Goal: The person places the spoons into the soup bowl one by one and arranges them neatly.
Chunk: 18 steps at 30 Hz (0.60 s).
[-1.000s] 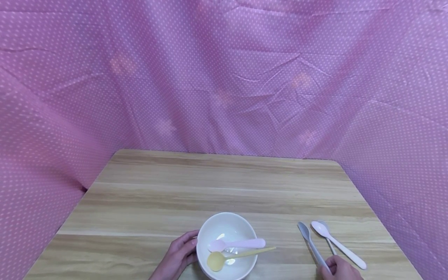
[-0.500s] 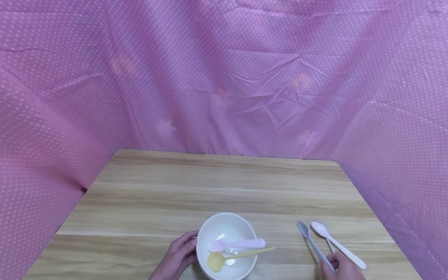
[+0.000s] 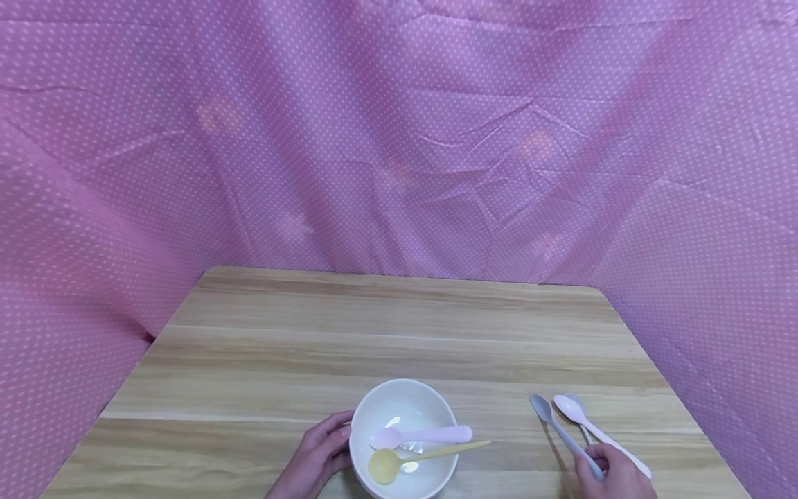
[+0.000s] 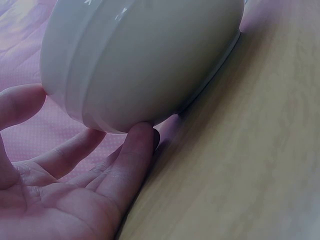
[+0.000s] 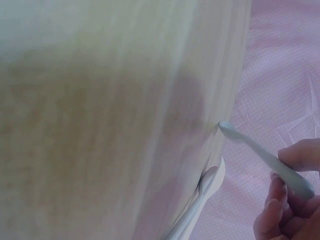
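In the head view, a white bowl [image 3: 405, 402] stands at the near middle of the table. A pink spoon [image 3: 436, 434] and a yellow spoon [image 3: 384, 466] lie in it, their handles reaching over the right rim. My left hand [image 3: 316, 454] touches the bowl's outer left side with its fingertips; in the left wrist view the fingers [image 4: 135, 150] are spread and only slightly bent. My right hand [image 3: 614, 475] pinches a grey spoon [image 3: 564, 434] by the handle end. In the right wrist view that spoon [image 5: 260, 152] slants, its handle end raised and its bowl near the tabletop.
A pale pink-white spoon [image 3: 576, 412] lies at the right, crossed over another grey utensil [image 3: 587, 434] that is partly hidden beneath it. The wooden table [image 3: 374, 319] has pink dotted cloth [image 3: 399, 173] hanging behind and at both sides.
My right hand has shifted slightly right along with the grey spoon's handle end, which now stands higher off the table. My left hand and the bowl have not moved.
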Available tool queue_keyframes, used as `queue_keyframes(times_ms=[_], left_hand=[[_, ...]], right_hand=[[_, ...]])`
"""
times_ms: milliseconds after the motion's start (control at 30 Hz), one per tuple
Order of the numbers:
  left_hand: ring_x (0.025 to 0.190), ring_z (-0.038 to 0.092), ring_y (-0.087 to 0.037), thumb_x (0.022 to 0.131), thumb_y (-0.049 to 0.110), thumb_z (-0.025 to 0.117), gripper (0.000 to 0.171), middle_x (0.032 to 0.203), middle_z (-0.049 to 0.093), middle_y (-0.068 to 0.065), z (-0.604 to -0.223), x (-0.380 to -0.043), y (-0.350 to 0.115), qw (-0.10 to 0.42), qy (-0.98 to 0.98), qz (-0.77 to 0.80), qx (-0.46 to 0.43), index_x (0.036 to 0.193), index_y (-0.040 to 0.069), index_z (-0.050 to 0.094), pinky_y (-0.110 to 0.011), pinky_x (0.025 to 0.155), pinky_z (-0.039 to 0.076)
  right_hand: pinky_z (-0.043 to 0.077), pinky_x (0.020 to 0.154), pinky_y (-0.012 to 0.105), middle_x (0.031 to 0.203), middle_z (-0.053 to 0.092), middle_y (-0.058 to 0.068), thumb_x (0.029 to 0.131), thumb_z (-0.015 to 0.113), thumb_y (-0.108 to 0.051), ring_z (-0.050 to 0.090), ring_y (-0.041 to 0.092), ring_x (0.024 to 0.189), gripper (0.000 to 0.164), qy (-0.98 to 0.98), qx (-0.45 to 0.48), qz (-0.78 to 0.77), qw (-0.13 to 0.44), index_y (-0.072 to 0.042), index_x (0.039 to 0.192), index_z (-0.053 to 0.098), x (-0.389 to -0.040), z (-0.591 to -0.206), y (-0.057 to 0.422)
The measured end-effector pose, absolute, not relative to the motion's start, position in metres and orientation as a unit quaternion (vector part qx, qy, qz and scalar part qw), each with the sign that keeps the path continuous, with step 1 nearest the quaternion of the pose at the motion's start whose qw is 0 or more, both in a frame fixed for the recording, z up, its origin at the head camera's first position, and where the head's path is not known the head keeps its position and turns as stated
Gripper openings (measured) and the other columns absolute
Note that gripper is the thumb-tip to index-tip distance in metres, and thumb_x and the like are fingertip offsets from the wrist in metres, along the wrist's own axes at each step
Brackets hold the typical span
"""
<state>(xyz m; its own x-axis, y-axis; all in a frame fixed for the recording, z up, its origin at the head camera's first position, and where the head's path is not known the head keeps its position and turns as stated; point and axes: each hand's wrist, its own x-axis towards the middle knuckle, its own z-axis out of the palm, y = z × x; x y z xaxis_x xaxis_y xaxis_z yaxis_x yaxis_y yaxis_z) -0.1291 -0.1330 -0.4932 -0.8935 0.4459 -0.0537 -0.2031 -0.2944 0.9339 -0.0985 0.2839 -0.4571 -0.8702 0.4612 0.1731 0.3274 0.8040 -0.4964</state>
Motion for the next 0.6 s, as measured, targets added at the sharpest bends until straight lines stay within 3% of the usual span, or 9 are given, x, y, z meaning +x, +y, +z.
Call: queue_keyframes(times_ms=[167, 367, 600], left_hand=[[0.109, 0.058, -0.015, 0.099, 0.018, 0.039, 0.053, 0.122, 0.057, -0.009, -0.4925, -0.1287, -0.1324, 0.202, 0.561, 0.796, 0.103, 0.137, -0.014, 0.021, -0.033, 0.093, 0.049], [0.109, 0.057, -0.015, 0.099, 0.017, 0.039, 0.052, 0.123, 0.056, -0.01, -0.4931, -0.1287, -0.1322, 0.201, 0.56, 0.797, 0.105, 0.137, -0.014, 0.021, -0.033, 0.093, 0.049], [0.109, 0.058, -0.015, 0.099, 0.018, 0.039, 0.053, 0.123, 0.056, -0.011, -0.4936, -0.1283, -0.132, 0.203, 0.56, 0.797, 0.102, 0.137, -0.014, 0.022, -0.033, 0.093, 0.049]], right_hand=[[0.033, 0.049, 0.024, 0.063, 0.063, -0.001, 0.072, 0.069, -0.021, 0.048, 0.008, 0.054, 0.012, -0.939, -0.187, 0.218, 0.188, -0.01, 0.076, 0.067, -0.0978, -0.4538, 0.2826], [0.031, 0.049, 0.025, 0.065, 0.062, -0.001, 0.076, 0.067, -0.026, 0.049, 0.012, 0.055, 0.017, -0.936, -0.204, 0.225, 0.175, -0.01, 0.081, 0.068, -0.0987, -0.4495, 0.2829], [0.031, 0.049, 0.024, 0.066, 0.062, 0.002, 0.077, 0.066, -0.026, 0.047, 0.011, 0.055, 0.016, -0.93, -0.207, 0.224, 0.206, -0.01, 0.08, 0.067, -0.0999, -0.4476, 0.2807]])
